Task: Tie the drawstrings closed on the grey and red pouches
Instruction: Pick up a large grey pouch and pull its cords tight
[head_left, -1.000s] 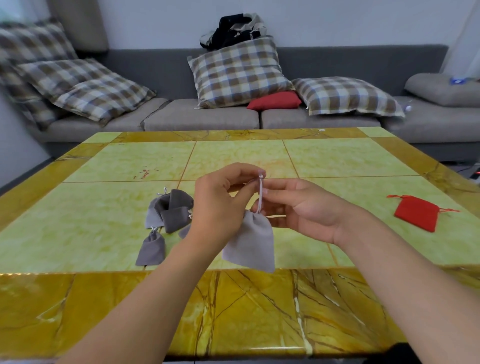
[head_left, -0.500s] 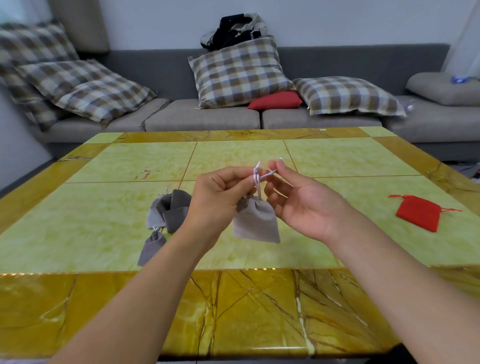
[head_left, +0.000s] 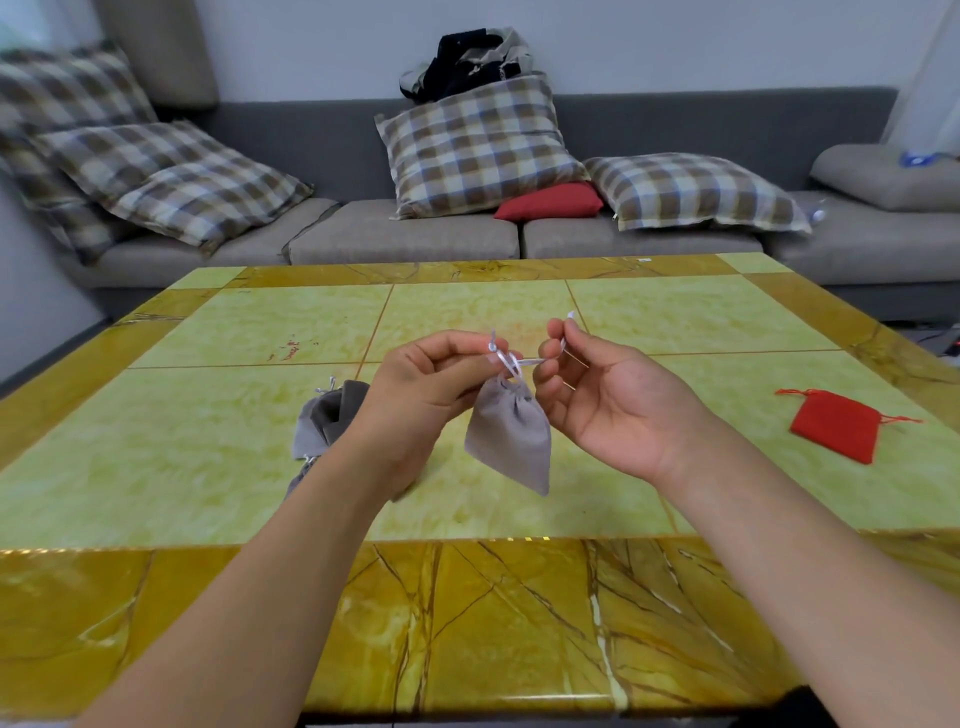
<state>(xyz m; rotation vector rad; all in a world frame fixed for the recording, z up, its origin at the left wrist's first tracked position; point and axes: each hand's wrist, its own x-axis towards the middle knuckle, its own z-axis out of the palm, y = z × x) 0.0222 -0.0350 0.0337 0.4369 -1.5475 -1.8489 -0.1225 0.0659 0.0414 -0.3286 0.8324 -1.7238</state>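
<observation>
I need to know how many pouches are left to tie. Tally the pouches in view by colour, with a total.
Grey pouches: at least 3, namely the held grey pouch, hanging by its drawstring between the left hand and right hand, plus a grey pile on the table of at least 2, partly hidden by the left arm
Red pouch: 1
Total: at least 4

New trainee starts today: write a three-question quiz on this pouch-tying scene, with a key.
1. True or false: the red pouch lies flat on the table.
2. What does each hand pinch?
3. The held grey pouch: A resting on the table, B hanging in the air.

Key:
1. True.
2. The left hand and the right hand each pinch an end of the white drawstring.
3. B.
</observation>
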